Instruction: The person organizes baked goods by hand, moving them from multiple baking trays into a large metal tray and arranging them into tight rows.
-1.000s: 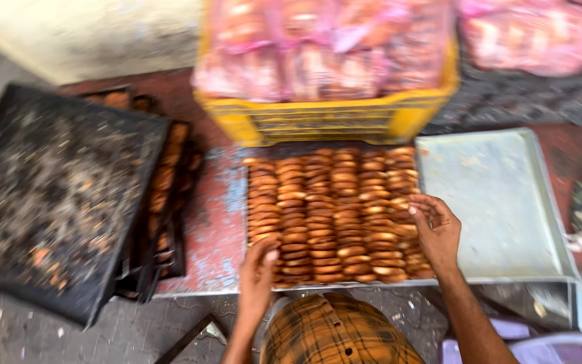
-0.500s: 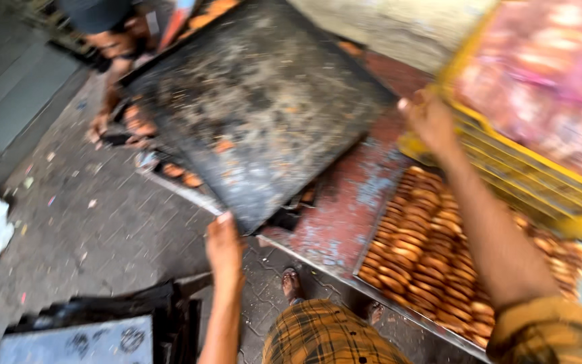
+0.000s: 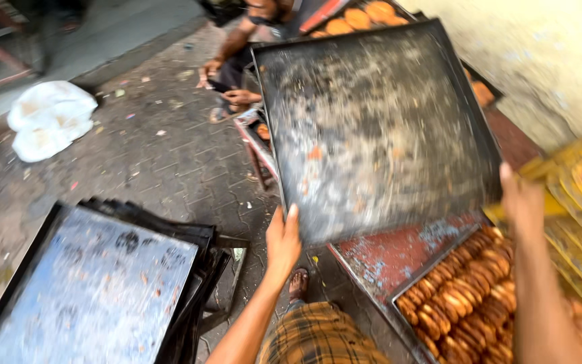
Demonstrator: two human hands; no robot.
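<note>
Black tray (image 3: 372,128): broad metal sheet, empty but for crumbs, lifted and tilted above the red table (image 3: 399,256). Left hand (image 3: 283,239) clamps its near corner; right hand (image 3: 521,202) grips the right edge. Looks stiff, light, greasy; best held at opposite edges.

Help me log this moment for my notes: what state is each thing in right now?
Black baking tray: empty, crumb-speckled, tilted, gripped at two edges.
Left hand: grasping the tray's near edge.
Right hand: grasping the tray's right edge.
Stack of trays: lying flat on the ground, top one bare.
Tray of biscuits: full, in tight rows.
White bag: crumpled on the pavement.
</note>
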